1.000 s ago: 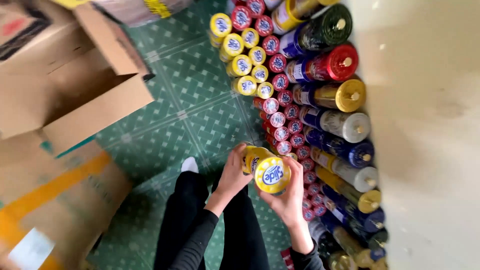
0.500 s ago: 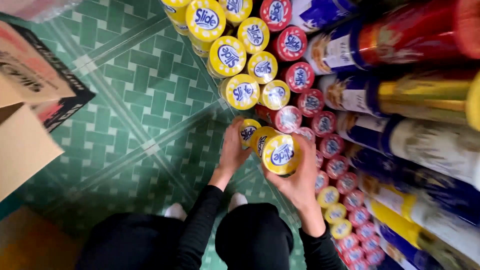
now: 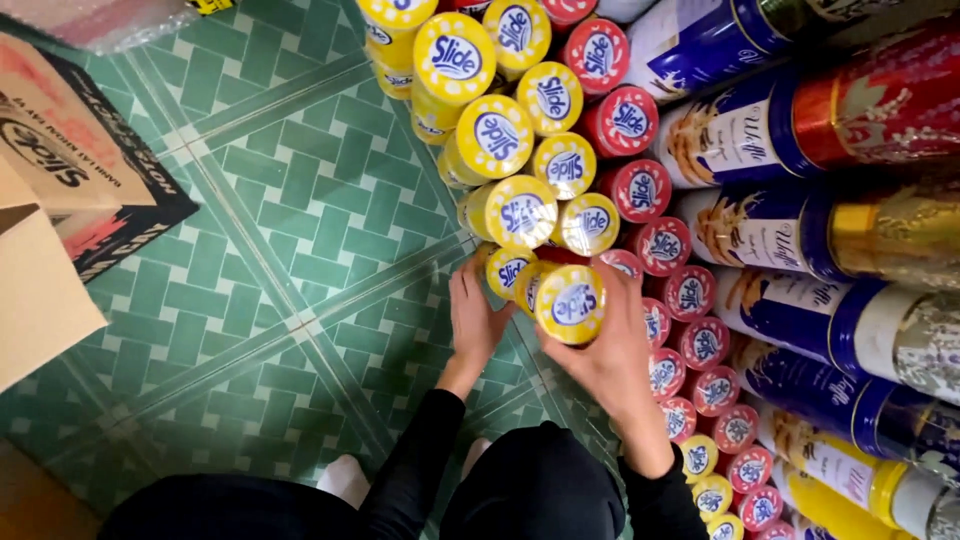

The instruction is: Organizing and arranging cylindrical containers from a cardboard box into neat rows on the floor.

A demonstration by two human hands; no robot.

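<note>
Right hand [image 3: 615, 360] grasps a yellow-lidded can [image 3: 570, 303] at centre frame; left hand [image 3: 475, 320], at its 9 o'clock, fingers curled on a second yellow can [image 3: 508, 270] standing on the green tiled floor [image 3: 270, 250]. Toward 12 o'clock, rows of yellow cans [image 3: 495, 135] and red cans [image 3: 640, 190], all lidded, contents unseen. Far 3 o'clock: large blue tins [image 3: 790, 225]; far 9 o'clock: cardboard box [image 3: 50, 200], its inside not visible.

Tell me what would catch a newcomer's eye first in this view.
Probably the stack of yellow-lidded canisters and red-lidded canisters rising through the middle. Just below, the right hand grips a yellow canister while the left hand touches another yellow canister. The green patterned floor fills the left.
</note>
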